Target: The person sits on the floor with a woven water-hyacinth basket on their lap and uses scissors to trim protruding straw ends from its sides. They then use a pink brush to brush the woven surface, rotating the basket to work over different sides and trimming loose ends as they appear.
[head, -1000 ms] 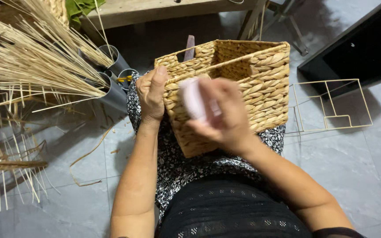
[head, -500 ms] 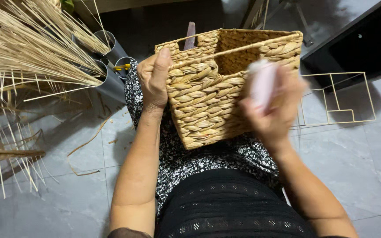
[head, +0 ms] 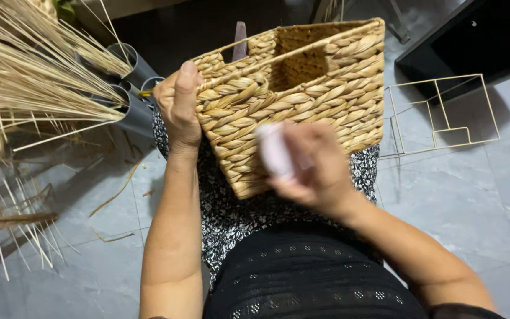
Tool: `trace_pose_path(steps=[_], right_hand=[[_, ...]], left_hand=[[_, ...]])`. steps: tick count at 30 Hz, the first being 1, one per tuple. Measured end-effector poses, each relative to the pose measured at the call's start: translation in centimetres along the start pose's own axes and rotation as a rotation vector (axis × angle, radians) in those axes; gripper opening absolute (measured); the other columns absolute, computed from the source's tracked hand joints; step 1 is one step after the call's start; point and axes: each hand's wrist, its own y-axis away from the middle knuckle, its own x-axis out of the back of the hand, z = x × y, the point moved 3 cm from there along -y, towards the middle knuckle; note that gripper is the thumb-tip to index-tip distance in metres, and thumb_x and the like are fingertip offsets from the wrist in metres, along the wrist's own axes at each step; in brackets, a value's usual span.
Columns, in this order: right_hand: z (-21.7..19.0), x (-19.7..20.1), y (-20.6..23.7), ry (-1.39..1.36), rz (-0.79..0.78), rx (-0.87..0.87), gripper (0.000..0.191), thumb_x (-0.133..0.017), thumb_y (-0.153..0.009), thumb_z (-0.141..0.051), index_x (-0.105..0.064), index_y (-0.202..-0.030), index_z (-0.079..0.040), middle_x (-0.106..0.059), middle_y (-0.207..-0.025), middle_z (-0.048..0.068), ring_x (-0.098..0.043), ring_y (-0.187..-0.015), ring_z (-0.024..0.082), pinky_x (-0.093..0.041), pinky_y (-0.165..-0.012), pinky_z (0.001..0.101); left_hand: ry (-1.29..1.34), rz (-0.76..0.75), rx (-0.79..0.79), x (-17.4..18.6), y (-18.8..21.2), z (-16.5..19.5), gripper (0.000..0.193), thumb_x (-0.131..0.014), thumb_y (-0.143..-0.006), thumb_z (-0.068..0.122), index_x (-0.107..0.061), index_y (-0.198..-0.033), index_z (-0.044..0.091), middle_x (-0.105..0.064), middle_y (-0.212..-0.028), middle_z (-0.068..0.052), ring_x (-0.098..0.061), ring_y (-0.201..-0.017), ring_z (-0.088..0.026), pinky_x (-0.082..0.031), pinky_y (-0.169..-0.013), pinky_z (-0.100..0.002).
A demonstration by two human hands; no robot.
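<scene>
A woven basket (head: 293,100) of pale braided fibre rests tilted on the person's lap, its open top turned away from the camera and one long side facing up toward it. The left hand (head: 179,106) comes in along a straight, nearly vertical forearm and clasps the basket's near-left corner — thumb laid upward along the weave, the fingers wrapped round the edge and mostly hidden behind it. The right hand (head: 314,165) reaches in from the lower right, the forearm angled across the body and the wrist bent inward, so the hand sits over the lower part of the basket's facing side. It is closed around a small pale pink object (head: 274,150), which is blurred; its kind cannot be told, and whether it touches the weave cannot be made out either. The lap is covered by a black-and-white patterned cloth (head: 231,207), and a black top fills the bottom of the view. To the left, bundles of dry straw-coloured stalks (head: 25,77) fan out over grey tubes (head: 137,112), with loose stalks scattered on the grey tiled floor (head: 461,195). To the right of the basket, well apart from both hands, a thin wire frame (head: 444,112) of rectangles lies flat on the floor — beside a dark piece of furniture.
</scene>
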Motion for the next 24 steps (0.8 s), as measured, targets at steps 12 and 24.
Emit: trace_pose_path(steps=[12,24], right_hand=[[5.7,5.8,4.0,0.293,0.262,-0.25,0.079,-0.084,-0.095,-0.041,-0.045,-0.153,-0.005,-0.053,-0.131,0.016,-0.051,-0.126,0.028,-0.045,-0.104,0.0407],[-4.3,-2.6,-0.4,-0.106,-0.166,0.124,0.071,-0.088,-0.082,-0.035,-0.057,-0.142,-0.017,-0.06,-0.124,0.018,-0.062,-0.105,0.033,-0.055,-0.087,0.0447]], left_hand=[[0.005,0.023,-0.025,-0.7,0.0,-0.2,0.048,-0.055,-0.108,0.036,-0.054,-0.073,0.003,-0.05,-0.067,0.002,-0.041,-0.063,-0.008,-0.035,-0.062,-0.027],[0.017,0.035,-0.055,0.5,-0.8,-0.6,0.049,-0.057,-0.108,0.038,-0.059,-0.076,0.0,-0.059,-0.073,-0.002,-0.05,-0.07,-0.011,-0.041,-0.07,-0.029]])
